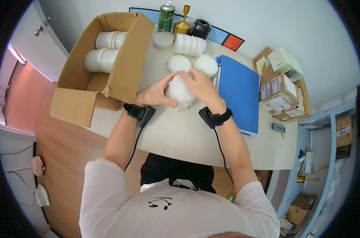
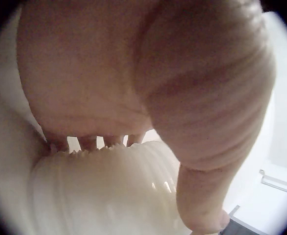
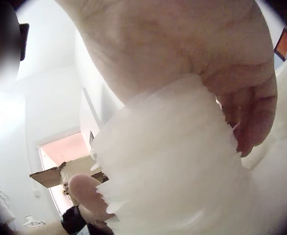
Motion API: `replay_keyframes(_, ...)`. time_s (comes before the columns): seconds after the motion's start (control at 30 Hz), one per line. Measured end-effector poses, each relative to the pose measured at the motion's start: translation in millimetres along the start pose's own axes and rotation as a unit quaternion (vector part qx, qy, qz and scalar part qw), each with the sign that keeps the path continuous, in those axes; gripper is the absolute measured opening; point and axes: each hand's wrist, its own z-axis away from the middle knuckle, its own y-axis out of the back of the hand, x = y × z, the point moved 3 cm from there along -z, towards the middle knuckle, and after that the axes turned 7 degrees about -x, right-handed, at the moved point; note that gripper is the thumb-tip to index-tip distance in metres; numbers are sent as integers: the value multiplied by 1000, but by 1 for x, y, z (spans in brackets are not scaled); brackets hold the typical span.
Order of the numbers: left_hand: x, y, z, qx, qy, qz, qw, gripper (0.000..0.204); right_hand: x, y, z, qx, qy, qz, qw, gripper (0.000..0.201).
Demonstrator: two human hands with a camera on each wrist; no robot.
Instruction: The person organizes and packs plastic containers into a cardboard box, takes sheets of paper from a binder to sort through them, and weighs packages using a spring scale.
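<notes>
Slipping or skewing of the white stack (image 1: 176,90), apparently film-wrapped, is being judged possible; uneven squeezing on slick film would be the cause. It is being held roughly midway between the near and far edges of the tabletop (image 1: 176,139). It is being grasped by the left hand (image 1: 155,93), thumb nearest the near edge, and by the right hand's (image 1: 204,85) bent fingers. Both forearms are being angled inward over the near edge.

A white desk (image 1: 164,139) spreads beneath the fingers (image 1: 196,74), with a plain white wall (image 1: 243,18) rising beyond them. Well to their left, a white door (image 1: 33,43) with a metal knob (image 1: 38,30) stands open over reddish-brown wood flooring (image 1: 69,158); well to their right is a blue-framed shelving unit (image 1: 333,135).
</notes>
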Motion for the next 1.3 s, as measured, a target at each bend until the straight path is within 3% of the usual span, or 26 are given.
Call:
replay_keyframes(0.07, 7, -6, 2, -19, 1, -75, 997, 116, -6, -1, 3, 79, 71, 33, 994, 39)
replay_keyframes(0.3, 10, -8, 4, 41, 102, -171, 979, 111, -21, -3, 17, 68, 111, 20, 991, 28)
replay_keyframes(0.4, 4, -7, 2, 33, 89, -133, 987, 108, -23, -4, 25, 81, 98, 41, 991, 27)
replay_keyframes(0.5, 2, -5, 4, 34, 98, -173, 979, 108, -27, -15, 27, 101, 94, 106, 985, 26)
replay_keyframes(0.7, 3, -2, 3, 9, 17, -142, 990, 112, -30, -21, 28, 179, 127, 105, 970, 26)
replay_keyframes(0.77, 0, 1, 4, 29, 98, -87, 991, 106, -21, -21, 24, 135, 84, 82, 984, 28)
replay_keyframes(0.8, 3, -3, 4, 28, 97, -90, 991, 106, -20, -14, 22, 138, 85, 82, 983, 28)
replay_keyframes(0.87, 12, -11, 3, 30, 78, -58, 995, 97, -10, 1, 6, -44, 7, -23, 999, 32)
replay_keyframes(1.0, 8, -8, 5, -6, 83, -63, 994, 92, -10, 24, -40, -48, -25, -44, 998, 42)
replay_keyframes(1.07, 10, -7, 6, -24, 92, -51, 994, 91, -2, 14, -58, 4, 72, 179, 981, 53)
replay_keyframes(1.1, 8, -5, 6, -24, 91, -54, 994, 91, -5, 9, -62, 6, 75, 180, 981, 53)
replay_keyframes(1.17, 1, -2, 6, -39, 91, -36, 994, 99, -8, -6, -69, -36, 21, 372, 927, 62)
replay_keyframes(1.3, 2, -1, 5, -26, 69, -34, 997, 102, -1, -15, -78, -73, 1, 417, 906, 64)
